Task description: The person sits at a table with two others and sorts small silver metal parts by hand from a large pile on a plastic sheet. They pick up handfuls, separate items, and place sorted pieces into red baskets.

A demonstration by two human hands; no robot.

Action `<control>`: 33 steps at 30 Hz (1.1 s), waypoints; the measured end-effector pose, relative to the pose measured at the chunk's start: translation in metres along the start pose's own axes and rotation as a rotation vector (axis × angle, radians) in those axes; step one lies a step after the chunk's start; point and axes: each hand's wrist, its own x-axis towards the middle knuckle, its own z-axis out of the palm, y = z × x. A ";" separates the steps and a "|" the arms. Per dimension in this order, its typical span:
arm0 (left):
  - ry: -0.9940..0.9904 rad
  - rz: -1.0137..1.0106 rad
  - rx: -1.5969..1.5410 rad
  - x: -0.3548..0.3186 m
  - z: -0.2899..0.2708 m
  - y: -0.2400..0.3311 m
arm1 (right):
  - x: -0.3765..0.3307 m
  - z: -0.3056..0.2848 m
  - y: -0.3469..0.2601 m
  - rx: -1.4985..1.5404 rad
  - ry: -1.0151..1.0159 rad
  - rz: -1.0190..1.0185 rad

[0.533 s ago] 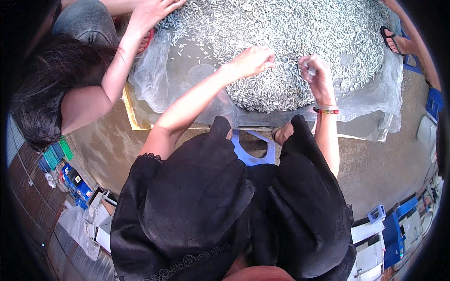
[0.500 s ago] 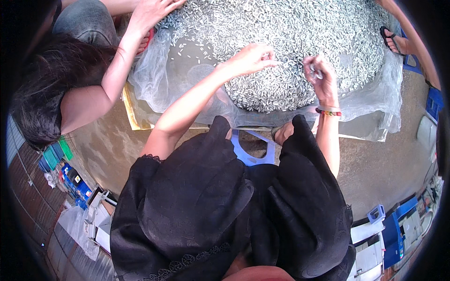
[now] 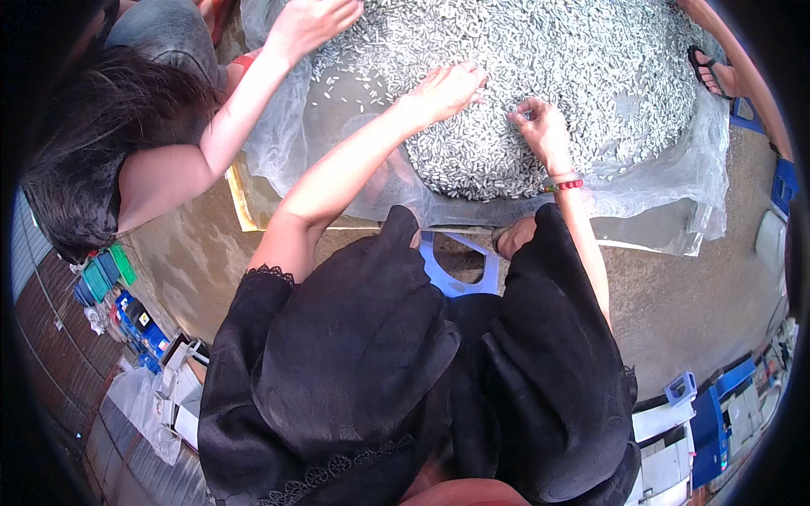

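Note:
A big heap of small grey-silver pieces (image 3: 540, 51) lies on a translucent sheet (image 3: 658, 185) in front of me. My left hand (image 3: 445, 88) rests palm down on the heap's near left slope, fingers slightly apart. My right hand (image 3: 540, 125), with a red bead bracelet (image 3: 567, 184) at the wrist, sits on the near edge of the heap, its fingers curled in and pinching a few pieces. The two hands are about a hand's width apart. My black clothes (image 3: 380, 371) fill the lower view.
A dark-haired person (image 3: 93, 160) crouches at the left, one hand (image 3: 308, 21) on the heap's far left side. A sandalled foot (image 3: 715, 72) of another person stands at the right rim. A blue stool (image 3: 456, 270) is under me. Blue and white boxes (image 3: 700, 413) stand at the lower right.
My right hand has lowered from a raised pinch down onto the heap and shifted slightly left. My left hand slid a little farther over the pieces.

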 end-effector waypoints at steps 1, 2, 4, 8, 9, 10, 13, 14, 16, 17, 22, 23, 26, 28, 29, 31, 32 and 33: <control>-0.022 0.005 0.015 0.001 -0.002 0.000 | -0.004 -0.012 -0.009 0.182 -0.036 0.052; -0.052 0.001 0.031 0.000 -0.006 0.002 | -0.007 -0.015 -0.011 0.439 -0.035 0.117; -0.129 -0.001 -0.237 0.005 -0.028 0.002 | -0.016 -0.037 -0.016 0.844 -0.126 0.114; -0.112 -0.096 -0.739 -0.014 -0.031 -0.004 | -0.021 -0.059 -0.033 1.461 -0.299 0.145; -0.090 -0.093 -0.709 -0.018 -0.028 -0.007 | -0.016 -0.058 -0.023 1.491 -0.436 -0.017; -0.076 -0.085 -0.691 -0.018 -0.027 -0.003 | -0.019 -0.050 -0.021 1.594 -0.442 -0.113; -0.057 -0.180 -0.852 -0.018 -0.030 0.007 | -0.018 -0.050 -0.025 1.622 -0.511 -0.134; -0.066 -0.218 -0.901 -0.018 -0.033 0.011 | -0.023 -0.054 -0.031 1.603 -0.519 -0.099; -0.088 -0.306 -0.879 -0.023 -0.029 0.015 | -0.022 -0.050 -0.037 1.505 -0.507 0.014; -0.079 -0.303 -0.857 -0.025 -0.026 0.014 | -0.019 -0.041 -0.036 1.424 -0.487 0.092; 0.125 -0.195 -0.607 -0.024 -0.021 0.030 | -0.015 -0.024 -0.037 1.264 -0.380 0.167; 0.179 -0.206 -0.609 -0.026 -0.021 0.033 | -0.015 -0.025 -0.042 1.281 -0.290 0.210; 0.238 -0.206 -0.632 -0.028 -0.024 0.044 | -0.018 -0.023 -0.041 1.442 -0.233 0.282; 0.134 -0.194 -0.667 -0.028 -0.029 0.050 | -0.025 -0.023 -0.051 1.520 -0.238 0.360; 0.144 -0.131 -0.682 -0.028 -0.024 0.045 | -0.026 -0.025 -0.052 1.546 -0.250 0.389; 0.117 -0.074 -0.614 -0.027 -0.030 0.042 | -0.024 -0.027 -0.048 1.544 -0.274 0.389; 0.100 -0.046 -0.582 -0.028 -0.034 0.042 | -0.023 -0.028 -0.042 1.517 -0.285 0.361; 0.139 -0.020 -0.488 -0.029 -0.035 0.043 | -0.022 -0.028 -0.037 1.490 -0.296 0.333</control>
